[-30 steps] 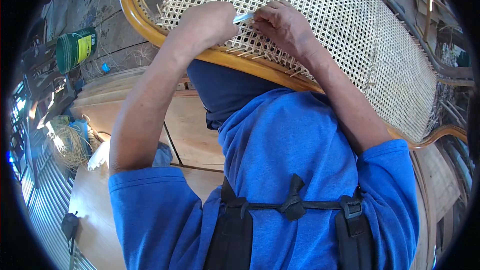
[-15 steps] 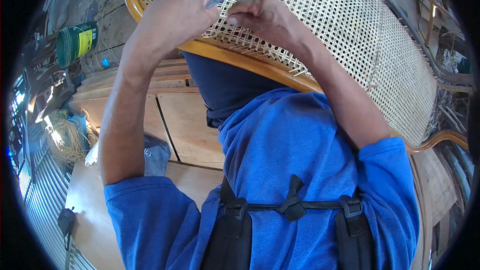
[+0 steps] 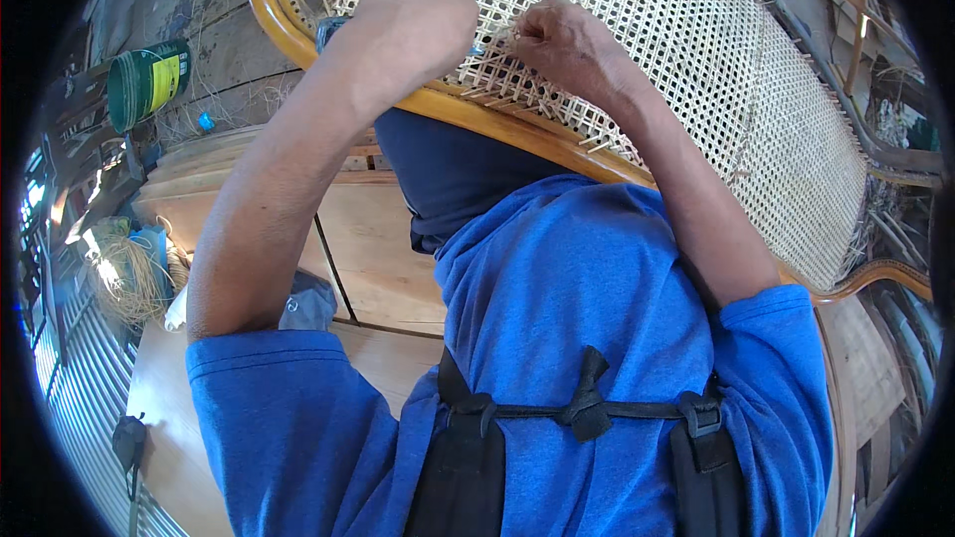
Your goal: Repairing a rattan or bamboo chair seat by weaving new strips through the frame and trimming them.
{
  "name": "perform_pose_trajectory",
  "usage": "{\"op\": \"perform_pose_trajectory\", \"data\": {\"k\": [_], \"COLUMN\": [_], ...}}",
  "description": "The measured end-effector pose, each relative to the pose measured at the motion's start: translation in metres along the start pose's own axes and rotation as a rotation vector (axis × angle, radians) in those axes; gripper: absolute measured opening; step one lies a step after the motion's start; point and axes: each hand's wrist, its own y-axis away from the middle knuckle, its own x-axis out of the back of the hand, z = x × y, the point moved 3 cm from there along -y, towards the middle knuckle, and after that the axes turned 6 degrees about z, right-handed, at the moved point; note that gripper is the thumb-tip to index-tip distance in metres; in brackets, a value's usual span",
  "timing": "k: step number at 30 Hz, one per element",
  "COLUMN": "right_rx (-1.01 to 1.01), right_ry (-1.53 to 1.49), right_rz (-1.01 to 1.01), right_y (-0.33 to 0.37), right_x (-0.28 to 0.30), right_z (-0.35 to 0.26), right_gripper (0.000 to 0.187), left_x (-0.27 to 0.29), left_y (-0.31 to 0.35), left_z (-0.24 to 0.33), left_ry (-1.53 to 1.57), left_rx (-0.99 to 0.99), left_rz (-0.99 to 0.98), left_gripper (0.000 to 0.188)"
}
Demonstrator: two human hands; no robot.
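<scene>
The woven cane panel (image 3: 686, 60) lies inside the curved wooden frame (image 3: 482, 122). Just inside the frame's near rail, the left hand (image 3: 423, 28) clenches a mostly hidden tool (image 3: 476, 51); the right hand (image 3: 569, 42) curls nearby, whether gripping anything I cannot tell. Left of the frame sits a green bucket (image 3: 139, 88).

From my end I get clear daylight, strongest at the left, where gaps in the dark clutter (image 3: 75, 179) burn out to white and the corrugated metal sheet (image 3: 95, 408) gives a cool sheen. I read the cane weave (image 3: 676, 70) crisply in the middle; the varnished frame (image 3: 497, 124) carries soft highlights, and a curved rail (image 3: 861, 5) at upper right glares. The fisheye bends edges toward a black rim, where I lose fine detail.
</scene>
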Motion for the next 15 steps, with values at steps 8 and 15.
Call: {"op": "perform_pose_trajectory", "data": {"k": [8,15], "right_rx": [-0.077,0.204], "right_ry": [-0.032,0.182], "right_rz": [-0.140,0.036], "right_y": [-0.003,-0.002], "right_x": [0.000,-0.012], "right_z": [-0.001,0.005], "right_gripper": [0.013,0.018], "left_x": [-0.002,-0.025], "left_y": [-0.006,-0.005], "left_z": [0.018,0.002], "left_ry": [0.024,0.081], "left_rx": [-0.094,-0.155], "left_rz": [0.054,0.067], "left_gripper": [0.016,0.017]}}
